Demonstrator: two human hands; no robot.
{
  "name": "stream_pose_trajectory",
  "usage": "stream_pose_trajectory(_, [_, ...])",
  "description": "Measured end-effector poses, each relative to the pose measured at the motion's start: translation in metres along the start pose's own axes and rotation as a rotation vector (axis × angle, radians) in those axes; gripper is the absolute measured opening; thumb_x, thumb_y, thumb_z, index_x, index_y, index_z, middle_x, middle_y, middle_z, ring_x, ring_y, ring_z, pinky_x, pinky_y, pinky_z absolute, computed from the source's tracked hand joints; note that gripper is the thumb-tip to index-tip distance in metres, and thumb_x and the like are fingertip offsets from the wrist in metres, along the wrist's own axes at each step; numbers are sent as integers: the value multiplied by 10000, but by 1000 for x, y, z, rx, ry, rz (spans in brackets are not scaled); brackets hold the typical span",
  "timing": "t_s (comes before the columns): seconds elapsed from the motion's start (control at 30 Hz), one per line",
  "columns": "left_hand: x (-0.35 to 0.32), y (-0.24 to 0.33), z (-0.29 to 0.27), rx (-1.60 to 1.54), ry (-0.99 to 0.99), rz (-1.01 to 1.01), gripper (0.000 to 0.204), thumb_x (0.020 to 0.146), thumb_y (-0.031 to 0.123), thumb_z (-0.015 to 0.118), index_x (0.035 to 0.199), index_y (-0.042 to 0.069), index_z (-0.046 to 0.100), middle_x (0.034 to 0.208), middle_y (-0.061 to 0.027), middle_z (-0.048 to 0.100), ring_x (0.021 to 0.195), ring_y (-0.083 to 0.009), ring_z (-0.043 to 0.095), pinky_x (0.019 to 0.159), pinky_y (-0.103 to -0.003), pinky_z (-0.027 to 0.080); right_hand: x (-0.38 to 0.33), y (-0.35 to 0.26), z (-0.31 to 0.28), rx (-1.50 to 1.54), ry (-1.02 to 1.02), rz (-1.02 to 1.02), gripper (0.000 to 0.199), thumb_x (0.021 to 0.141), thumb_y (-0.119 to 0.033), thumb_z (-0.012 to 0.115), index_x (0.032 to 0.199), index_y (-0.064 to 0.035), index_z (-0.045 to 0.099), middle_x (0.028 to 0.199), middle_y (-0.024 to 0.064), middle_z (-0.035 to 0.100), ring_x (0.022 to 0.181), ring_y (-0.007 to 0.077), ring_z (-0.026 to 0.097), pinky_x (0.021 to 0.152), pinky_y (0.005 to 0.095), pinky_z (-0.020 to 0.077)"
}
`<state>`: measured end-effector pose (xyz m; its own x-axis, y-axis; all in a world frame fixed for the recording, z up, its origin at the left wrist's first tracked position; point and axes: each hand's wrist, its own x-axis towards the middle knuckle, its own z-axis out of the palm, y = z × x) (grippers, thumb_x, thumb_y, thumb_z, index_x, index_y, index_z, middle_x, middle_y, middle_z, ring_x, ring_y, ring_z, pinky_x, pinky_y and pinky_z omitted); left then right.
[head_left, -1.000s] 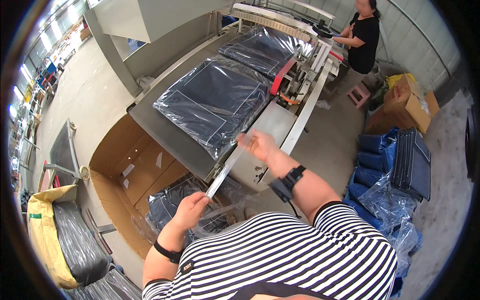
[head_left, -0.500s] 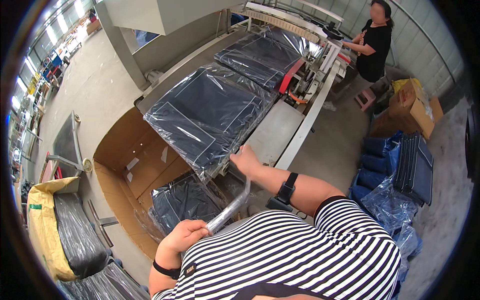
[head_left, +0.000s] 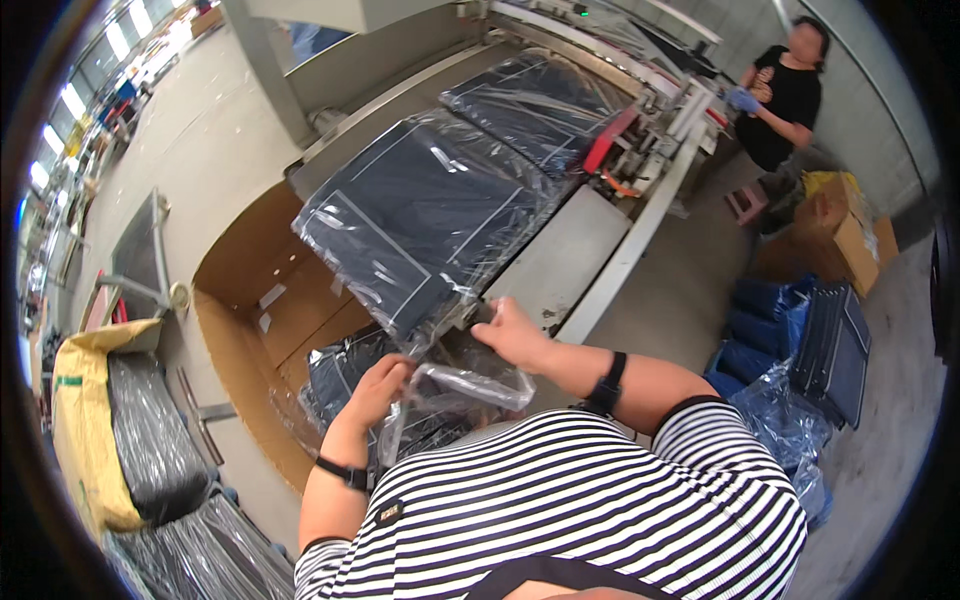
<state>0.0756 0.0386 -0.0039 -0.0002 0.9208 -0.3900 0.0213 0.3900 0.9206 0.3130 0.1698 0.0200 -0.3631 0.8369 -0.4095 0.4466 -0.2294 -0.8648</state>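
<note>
The left hand has its grip pinched on a clear plastic strip that loops right. The right hand, fingers curled, is beside the near end of a film-wrapped dark-blue package on the machine; whether its grip holds anything, I cannot tell. A second wrapped package lies beyond.

A yellow sack at the left — a reddish stool near a brown carton at the right

Clear film in left grip
</note>
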Motion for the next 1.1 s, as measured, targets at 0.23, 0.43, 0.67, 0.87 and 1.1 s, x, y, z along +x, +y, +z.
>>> stream_pose_trajectory(0.23, [110,-75,-79,959,594,-493,603,927,557,386,1183,55,601,1235,-220,569,1178,-363,532,945,-451,433,-33,-15,-53,142,-21,31,484,859,-184,671,1229,29,441,796,-21,487,706,68,447,621,240,390])
stream_pose_trajectory(0.43, [189,-83,-124,-534,579,-239,697,907,530,538,1292,-50,503,1293,-157,558,1178,-314,527,1029,-445,364,-56,4,-61,35,-35,74,462,847,-129,675,1217,26,446,742,-42,454,662,49,424,612,216,379])
stream_pose_trajectory(0.67, [204,-69,-110,-932,430,-48,404,870,210,680,1181,-17,557,1120,-163,631,986,-332,625,893,-497,500,-64,23,-69,180,-46,127,458,871,-115,636,1268,-19,429,719,-57,432,568,34,371,489,201,307])
stream_pose_trajectory(0.87, [142,6,-125,-906,491,229,334,873,169,657,1134,-19,565,1030,-162,650,859,-303,661,766,-456,559,-58,24,-60,183,-32,177,450,857,-135,658,1245,-26,458,740,-55,435,627,42,407,538,213,342])
stream_pose_trajectory(1.1, [46,42,-195,-995,436,385,342,934,195,565,1188,-32,544,1059,-180,650,924,-326,652,815,-462,550,-49,27,-54,224,-42,171,440,865,-172,642,1237,-17,464,711,-56,447,569,47,392,493,220,336])
